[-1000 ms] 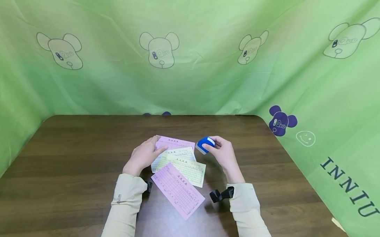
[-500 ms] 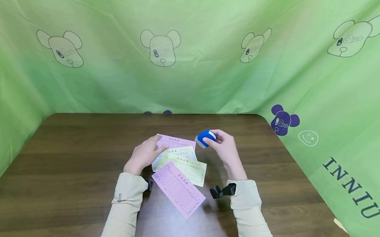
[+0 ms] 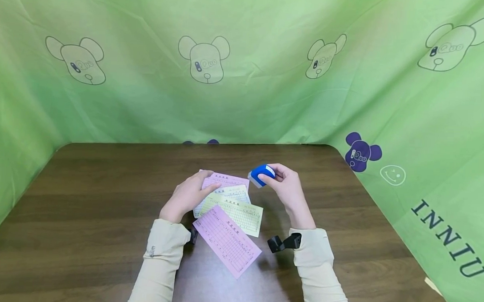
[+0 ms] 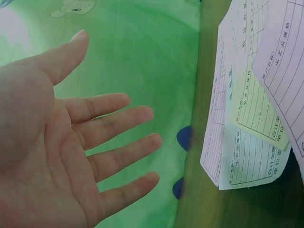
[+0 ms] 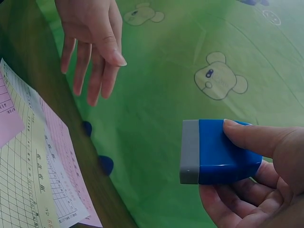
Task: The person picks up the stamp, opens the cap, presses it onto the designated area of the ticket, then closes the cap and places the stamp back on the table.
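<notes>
A blue stamp (image 3: 262,175) with a grey cap (image 5: 189,152) is held in my right hand (image 3: 289,195), thumb on one side and fingers on the other. It is raised to the right of several overlapping printed slips. Nearest me lies a pink slip (image 3: 228,244); behind it come a yellow slip (image 3: 245,218), a white slip (image 3: 240,194) and another pink slip (image 3: 234,181). My left hand (image 3: 186,197) hovers over the slips' left side, hiding part of them. In the left wrist view that hand's fingers (image 4: 126,154) are spread and hold nothing.
The slips lie on a brown wooden table (image 3: 104,199). A green printed curtain (image 3: 263,107) hangs along its back and sides. Black camera mounts (image 3: 284,243) sit on the wrists. A small pale strip (image 3: 433,285) lies at the table's right edge.
My right hand has lifted the stamp up and away from the slips, then stayed nearly still. My left hand has shifted slightly right over the slips, which have not moved.
</notes>
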Demonstrator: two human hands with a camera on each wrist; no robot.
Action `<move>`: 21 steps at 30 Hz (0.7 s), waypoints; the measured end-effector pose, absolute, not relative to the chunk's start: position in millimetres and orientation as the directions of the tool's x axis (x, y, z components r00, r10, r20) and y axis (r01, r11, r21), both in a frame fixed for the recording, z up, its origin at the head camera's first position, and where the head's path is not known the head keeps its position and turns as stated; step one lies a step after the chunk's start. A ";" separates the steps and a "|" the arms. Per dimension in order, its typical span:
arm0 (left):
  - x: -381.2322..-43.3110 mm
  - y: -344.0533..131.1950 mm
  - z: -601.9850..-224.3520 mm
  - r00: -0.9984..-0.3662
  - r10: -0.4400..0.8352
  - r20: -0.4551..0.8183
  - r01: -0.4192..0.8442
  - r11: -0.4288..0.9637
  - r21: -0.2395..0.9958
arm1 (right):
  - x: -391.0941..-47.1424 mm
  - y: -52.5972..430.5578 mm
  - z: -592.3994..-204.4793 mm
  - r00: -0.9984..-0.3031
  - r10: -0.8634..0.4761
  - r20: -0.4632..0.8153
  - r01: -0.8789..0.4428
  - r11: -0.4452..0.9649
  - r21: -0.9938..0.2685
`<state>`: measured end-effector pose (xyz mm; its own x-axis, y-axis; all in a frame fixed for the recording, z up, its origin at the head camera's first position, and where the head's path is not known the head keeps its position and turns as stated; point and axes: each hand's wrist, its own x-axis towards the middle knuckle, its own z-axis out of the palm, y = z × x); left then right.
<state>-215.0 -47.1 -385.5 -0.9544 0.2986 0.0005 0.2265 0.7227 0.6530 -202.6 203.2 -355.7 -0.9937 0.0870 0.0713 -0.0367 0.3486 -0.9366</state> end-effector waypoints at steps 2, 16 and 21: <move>-214.9 -46.4 -385.5 -0.952 0.306 0.001 0.230 0.712 0.663 | -201.9 202.4 -355.0 -0.993 0.085 0.076 -0.042 0.348 -0.937; -214.5 -42.5 -384.9 -0.939 0.344 0.019 0.255 0.656 0.710 | -200.3 195.7 -353.5 -0.995 0.058 0.078 -0.053 0.347 -0.936; -213.9 -42.6 -383.1 -0.936 0.351 0.019 0.250 0.629 0.736 | -200.8 194.1 -354.6 -0.996 0.054 0.069 -0.045 0.351 -0.935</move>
<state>-213.9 -42.6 -383.1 -0.9364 0.3506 0.0189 0.2503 0.6290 0.7360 -200.8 194.1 -354.6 -0.9961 0.0545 0.0689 -0.0455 0.3511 -0.9352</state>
